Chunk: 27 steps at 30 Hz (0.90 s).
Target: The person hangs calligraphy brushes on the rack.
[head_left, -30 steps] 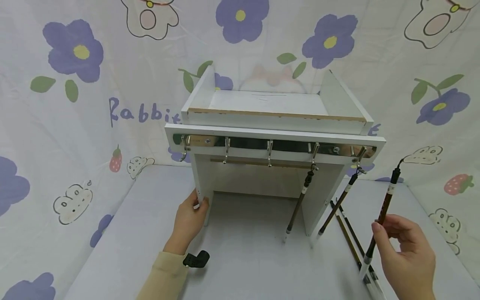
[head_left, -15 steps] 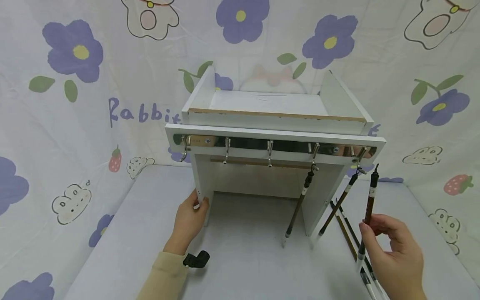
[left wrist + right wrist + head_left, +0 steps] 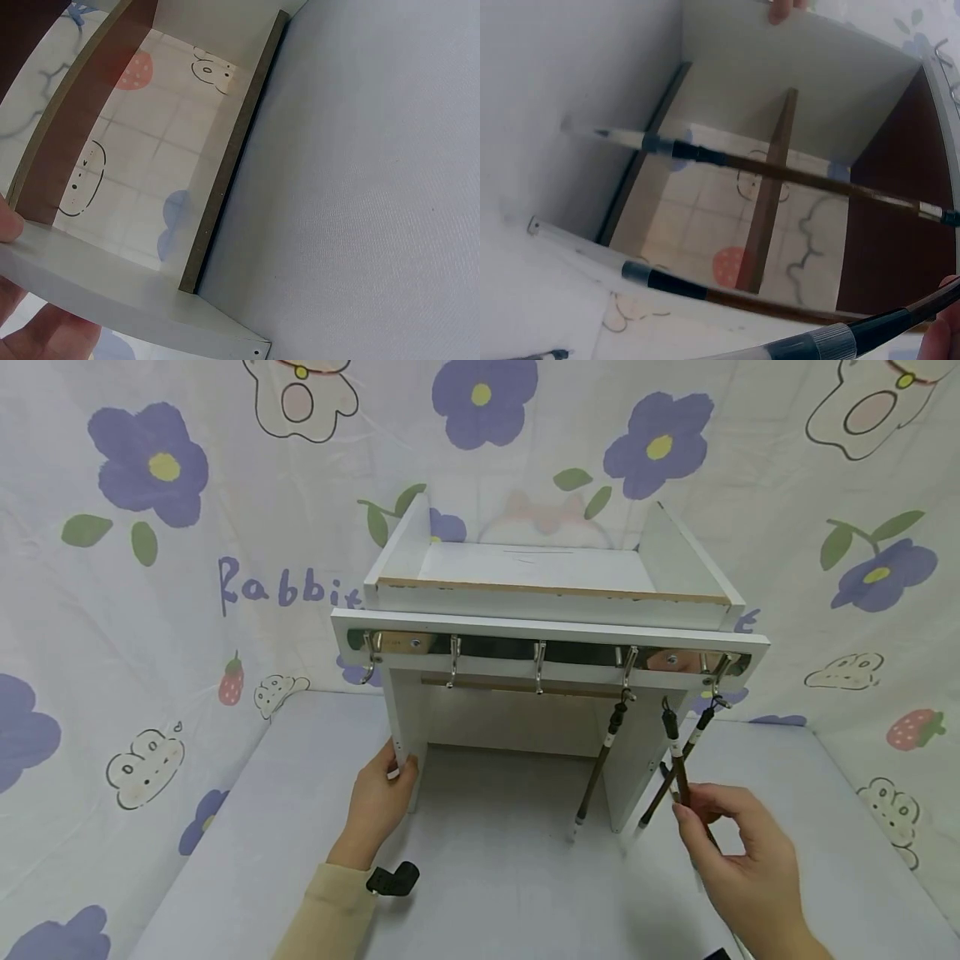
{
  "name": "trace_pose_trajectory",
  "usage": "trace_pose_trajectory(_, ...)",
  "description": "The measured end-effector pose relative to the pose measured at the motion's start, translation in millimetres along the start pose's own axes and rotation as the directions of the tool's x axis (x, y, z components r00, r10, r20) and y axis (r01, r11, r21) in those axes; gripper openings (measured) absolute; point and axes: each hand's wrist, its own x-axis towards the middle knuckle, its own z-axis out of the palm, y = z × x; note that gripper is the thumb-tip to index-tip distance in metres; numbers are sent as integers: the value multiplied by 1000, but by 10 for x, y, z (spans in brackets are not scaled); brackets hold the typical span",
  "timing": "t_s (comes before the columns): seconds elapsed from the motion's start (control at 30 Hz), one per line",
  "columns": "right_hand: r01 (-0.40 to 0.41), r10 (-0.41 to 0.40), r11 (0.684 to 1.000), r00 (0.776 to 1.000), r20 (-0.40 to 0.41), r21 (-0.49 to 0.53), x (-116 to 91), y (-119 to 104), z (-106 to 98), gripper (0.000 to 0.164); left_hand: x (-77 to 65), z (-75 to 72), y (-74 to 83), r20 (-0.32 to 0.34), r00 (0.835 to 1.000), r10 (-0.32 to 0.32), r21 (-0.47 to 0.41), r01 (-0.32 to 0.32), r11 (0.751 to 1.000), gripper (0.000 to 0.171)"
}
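Hand [image 3: 742,860] on the person's own right, at four o'clock in the head view: thumb and fingertips pinched round the shaft of a brown brush [image 3: 681,772]. Held brush leaning up from the grip toward eleven o'clock, its black top end just below the hook strip [image 3: 495,647], between the fourth and fifth hooks counted from the nine o'clock side. Crossed just behind it, a second brush [image 3: 656,802], slung from the fifth hook [image 3: 722,675] and slanting from one o'clock down to seven. Toward nine o'clock, a third brush [image 3: 597,772] on the fourth hook [image 3: 631,666], tilted much the same way. Behind the held brush, a mostly hidden fourth brush [image 3: 664,771] on the table [image 3: 495,877]. Farther out, a white rack [image 3: 555,608], upright on the table, its tray-like top toward twelve. At seven o'clock, left hand [image 3: 381,793] gripping the rack's side panel [image 3: 397,710] between thumb and fingers; black device [image 3: 393,878] at the wrist, beige sleeve [image 3: 326,910] beyond. Outermost, white cloth [image 3: 285,510] printed with purple flowers.
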Motion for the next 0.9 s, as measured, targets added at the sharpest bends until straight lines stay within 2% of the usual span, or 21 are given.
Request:
trace_pose_trajectory(0.1,69,-69,997,998,2,36,32,-30,59,34,2,0,-6,-2,1000,1,3,-1,1000,47)
trace_pose_trajectory(0.3,112,-114,992,993,37,53,13,54,148,29,4,-2,5,-4,1000,-12,11,12,1000,46)
trace_pose_trajectory(0.47,157,-160,985,986,48,69,58,31,206,24,0,-7,24,0,1000,-22,13,22,1000,47)
trace_pose_trajectory(0.9,155,-157,988,984,90,25,150,-27,329,33,1,-8,29,-10,1000,-15,18,15,1000,46)
